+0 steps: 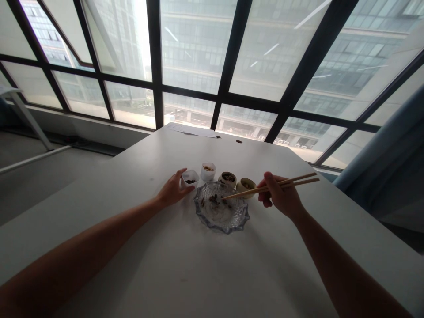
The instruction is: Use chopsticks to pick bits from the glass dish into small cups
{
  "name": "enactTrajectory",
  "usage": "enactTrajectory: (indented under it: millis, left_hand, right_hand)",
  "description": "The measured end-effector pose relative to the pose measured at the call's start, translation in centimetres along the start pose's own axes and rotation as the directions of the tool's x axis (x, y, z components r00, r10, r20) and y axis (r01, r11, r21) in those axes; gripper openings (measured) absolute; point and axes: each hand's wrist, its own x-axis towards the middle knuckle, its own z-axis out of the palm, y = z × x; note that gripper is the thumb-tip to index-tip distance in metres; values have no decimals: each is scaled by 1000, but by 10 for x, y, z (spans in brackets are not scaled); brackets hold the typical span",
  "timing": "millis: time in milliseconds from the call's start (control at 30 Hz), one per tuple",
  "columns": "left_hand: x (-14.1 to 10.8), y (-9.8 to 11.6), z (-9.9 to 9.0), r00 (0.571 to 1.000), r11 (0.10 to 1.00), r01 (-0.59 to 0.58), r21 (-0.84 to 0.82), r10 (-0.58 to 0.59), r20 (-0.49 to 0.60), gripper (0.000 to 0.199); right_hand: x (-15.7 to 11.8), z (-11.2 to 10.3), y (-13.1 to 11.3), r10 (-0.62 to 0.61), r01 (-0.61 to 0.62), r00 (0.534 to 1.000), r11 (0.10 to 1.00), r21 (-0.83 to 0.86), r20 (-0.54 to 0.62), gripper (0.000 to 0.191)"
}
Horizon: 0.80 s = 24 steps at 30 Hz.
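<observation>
My left hand point(174, 189) is closed around the side of a small white cup point(190, 184) with dark bits in it. In my right hand point(277, 194) is a pair of wooden chopsticks point(294, 181); their tips reach over a scalloped clear glass bowl point(221, 225). Several dark pieces point(215, 199) lie inside the bowl, close to the tips. Behind it stand another white cup point(208, 176) with yellowish-brown contents, a cream cup point(228, 184) with dark strips, and a second cream cup point(243, 190), partly hidden by the chopsticks. Whether the tips pinch a piece is too small to tell.
The white table point(159, 265) runs toward tall black-framed windows. At its far end lie white papers point(195, 131), near two round holes in the tabletop. A blue curtain point(384, 159) hangs on the right, and part of another table point(29, 117) shows at the left.
</observation>
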Motion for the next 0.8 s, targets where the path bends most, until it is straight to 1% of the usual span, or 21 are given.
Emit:
enactTrajectory:
  millis: [67,167,233,267,300,333,367,400,433,467,500,533,567,667,700,733,767,800]
  left_hand:
    - [0,-1,1,999,1000,-16,-13,15,-32,77]
    - [0,-3,2,997,999,-49,-23,48,-63,76]
    - [0,-4,3,996,998,-61,-25,59,-67,75]
    - [0,-4,3,996,998,-62,-30,60,-65,75]
    - [0,-3,2,996,997,-60,-42,57,-62,76]
    - [0,-3,2,997,997,-56,-57,53,-58,76]
    - [0,-2,3,997,996,-51,-75,47,-55,76]
    - [-1,-1,3,998,995,-46,-91,41,-51,76]
    - [-1,-1,3,998,994,-40,-105,35,-50,75]
    - [-1,0,4,998,993,-36,-115,30,-50,74]
    - [-1,0,4,998,992,-34,-124,27,-53,73]
    - [-1,1,5,998,991,-36,-132,28,-58,72]
    - [0,1,6,997,989,-42,-141,33,-63,71]
    - [-1,1,7,995,985,-71,-160,59,-80,68]
    - [-1,1,7,994,984,-79,-160,66,-86,68]
    - [-1,1,7,993,984,-85,-158,71,-89,67]
    - [-1,2,7,993,984,-89,-155,76,-92,67]
    - [-1,2,7,992,984,-94,-152,80,-93,66]
  right_hand:
    - [4,-1,1,23,-20,998,998,58,-52,64]
    - [8,-4,3,30,-23,998,994,105,-62,63]
    - [6,-6,5,-2,8,998,996,92,-61,61]
    - [4,-6,6,-54,60,995,996,62,-88,59]
    - [0,-5,6,-143,144,982,990,0,-125,55]
    - [-4,-4,5,-280,269,949,959,-91,-145,51]
    - [-10,-2,4,-455,428,882,882,-196,-123,45]
    - [-15,1,2,-633,593,772,751,-290,-58,39]
    - [-19,5,-1,-773,738,632,579,-347,51,34]
    - [-23,10,-4,-854,836,494,415,-357,163,29]
    - [-25,16,-8,-889,895,382,287,-342,253,26]
    - [-26,23,-11,-899,925,308,206,-320,312,24]
    - [-25,30,-14,-896,936,277,171,-308,346,23]
    - [-17,55,-19,-887,950,259,164,-264,381,24]
    - [-13,63,-18,-885,952,267,179,-250,382,25]
    - [-9,70,-17,-877,948,290,210,-238,383,26]
    - [-6,77,-16,-858,935,340,267,-232,384,26]
    - [-4,83,-14,-827,909,413,346,-233,382,26]
